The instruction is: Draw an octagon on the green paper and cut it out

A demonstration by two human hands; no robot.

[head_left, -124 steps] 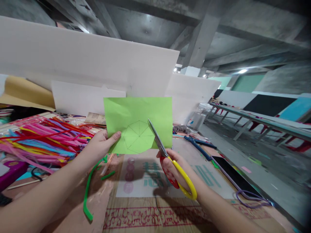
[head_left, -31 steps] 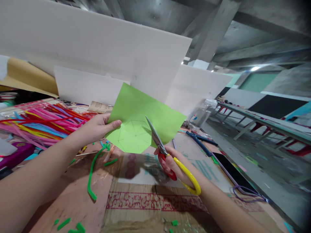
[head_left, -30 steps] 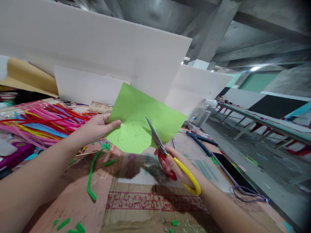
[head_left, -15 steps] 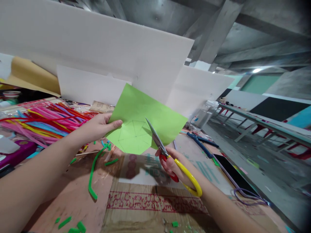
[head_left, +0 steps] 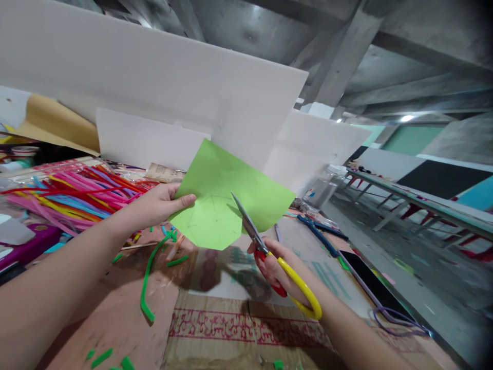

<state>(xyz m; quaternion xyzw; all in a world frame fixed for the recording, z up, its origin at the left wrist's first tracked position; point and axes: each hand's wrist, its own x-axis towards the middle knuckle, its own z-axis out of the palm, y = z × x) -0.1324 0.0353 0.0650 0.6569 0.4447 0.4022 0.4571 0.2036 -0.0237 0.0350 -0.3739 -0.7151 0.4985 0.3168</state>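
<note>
My left hand (head_left: 159,205) pinches the left edge of a green paper sheet (head_left: 219,185), held up tilted above the table. A polygon with spoke lines is pencilled on its lower part. My right hand (head_left: 275,267) grips scissors (head_left: 265,252) with a yellow and a red handle loop. Their blades point up and left into the paper along the polygon's right edge.
A pile of coloured pipe cleaners (head_left: 69,198) lies at the left. A bent green pipe cleaner (head_left: 148,277) and small green offcuts sit on the cardboard-covered table (head_left: 215,329). Blue pliers (head_left: 319,234) and a phone (head_left: 365,277) lie at the right. White boards (head_left: 154,92) stand behind.
The green sheet was level four seconds ago and is now turned clockwise. Over the last second the paper, scissors and both hands barely shift; the view drifts slightly.
</note>
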